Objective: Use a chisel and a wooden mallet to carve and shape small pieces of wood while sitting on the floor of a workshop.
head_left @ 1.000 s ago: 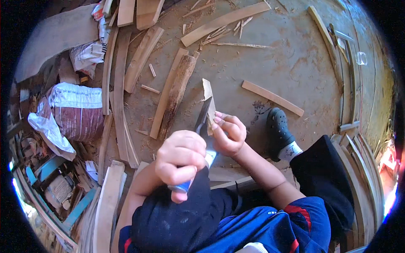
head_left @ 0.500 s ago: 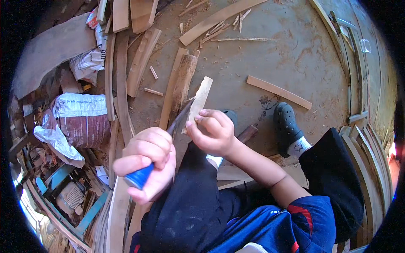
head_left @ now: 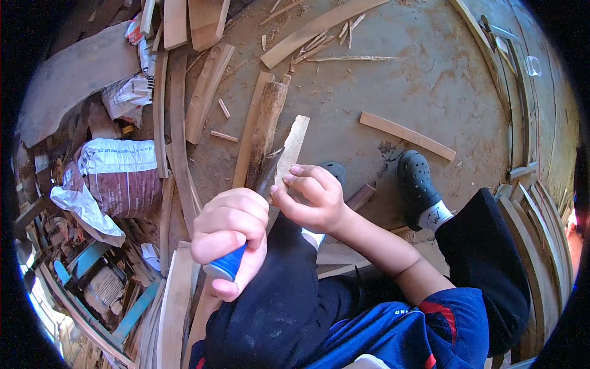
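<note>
My left hand [head_left: 230, 237] is wrapped round the blue handle [head_left: 225, 264] of a tool with a narrow metal blade [head_left: 268, 179]. Whether it is a knife or a chisel I cannot tell. The blade lies along the left edge of a short, pale, rough-edged wood strip [head_left: 293, 142], where a thin curl of wood sticks out. My right hand [head_left: 313, 197] pinches the strip's lower end between thumb and fingers, tilted up and away from me. Beyond the blade, a bark-covered piece of wood [head_left: 269, 123] lies on a flat board [head_left: 249, 138].
A flat wood slat [head_left: 407, 135] lies on the floor near my dark clog [head_left: 418, 179]. Long boards [head_left: 178, 123] run along the left, beside a white and maroon sack [head_left: 120, 178]. Curved wood pieces [head_left: 533, 246] are stacked at the right. Splinters [head_left: 316, 46] lie at the far side.
My left hand has moved to the right and slightly down with the blue-handled tool, its blade sliding back along the strip's edge. My right hand and the strip have barely shifted.
</note>
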